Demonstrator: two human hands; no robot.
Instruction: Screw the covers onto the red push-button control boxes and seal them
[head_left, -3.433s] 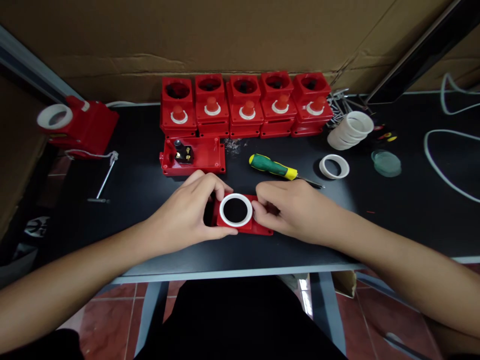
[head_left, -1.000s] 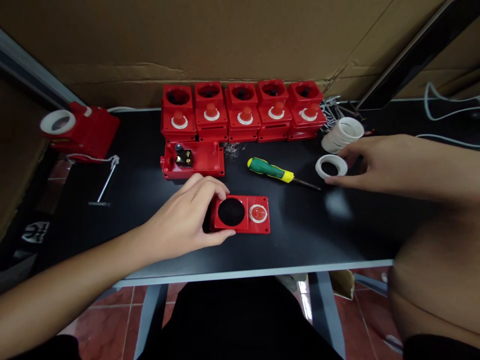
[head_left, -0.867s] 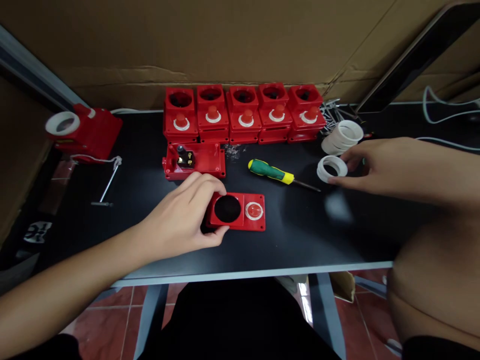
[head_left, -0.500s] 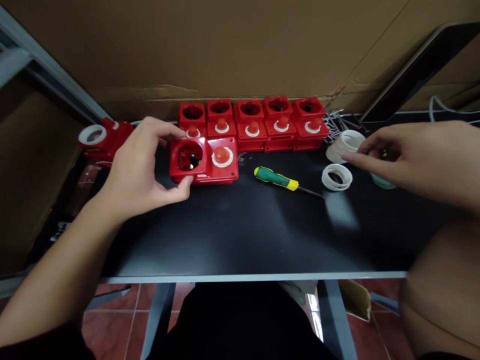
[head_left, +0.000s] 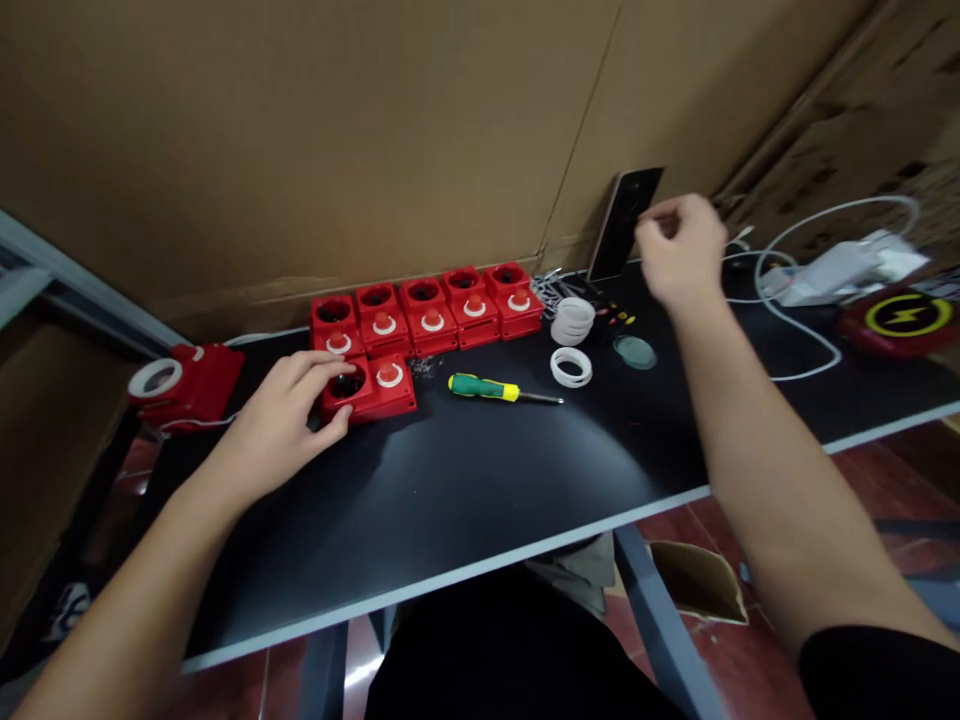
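My left hand [head_left: 281,425] grips the left end of a red housing [head_left: 388,392], which has a round opening and a red button in a white ring. My right hand [head_left: 684,250] is raised near the dark phone-like slab [head_left: 626,222], fingers curled together; what they hold, if anything, is too small to tell. A green and yellow screwdriver [head_left: 484,388] lies flat on the black table. To its right are loose white rings [head_left: 571,368], a stack of white rings [head_left: 574,318] and clear round discs [head_left: 635,351].
Several red housings [head_left: 432,318] stand in a row along the cardboard wall, with screws [head_left: 551,290] beside them. Another red unit [head_left: 199,385] sits at the far left. A white cable [head_left: 814,340] loops at the right, near a red round object [head_left: 900,322].
The view has swung to the right and shows more of the table there. My right hand has moved up and away from the white rings. My left hand stays on the red housing.
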